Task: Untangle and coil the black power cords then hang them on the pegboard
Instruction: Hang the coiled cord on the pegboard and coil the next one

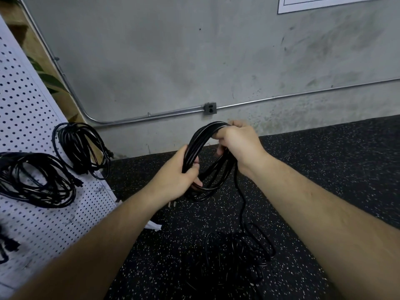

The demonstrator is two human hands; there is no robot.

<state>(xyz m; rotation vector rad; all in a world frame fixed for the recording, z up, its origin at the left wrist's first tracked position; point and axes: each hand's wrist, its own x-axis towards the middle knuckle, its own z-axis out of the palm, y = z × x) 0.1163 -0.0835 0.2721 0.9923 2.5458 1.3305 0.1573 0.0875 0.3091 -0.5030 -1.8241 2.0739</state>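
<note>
Between both hands: cord coil (195,141), left hand (177,172) & right hand (236,141) gripping.

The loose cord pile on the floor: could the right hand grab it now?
Probably not yet: the right hand and left hand both grip the coil, though nothing blocks the pile below.

the black cord coil (193,146) stands upright, several glossy loops gripped on top by my right hand (238,141) and at its side by my left hand (177,176), trailing down to a tangled pile (236,252) on the floor. two finished coils (81,167) hang on the white pegboard (28,109).
</note>
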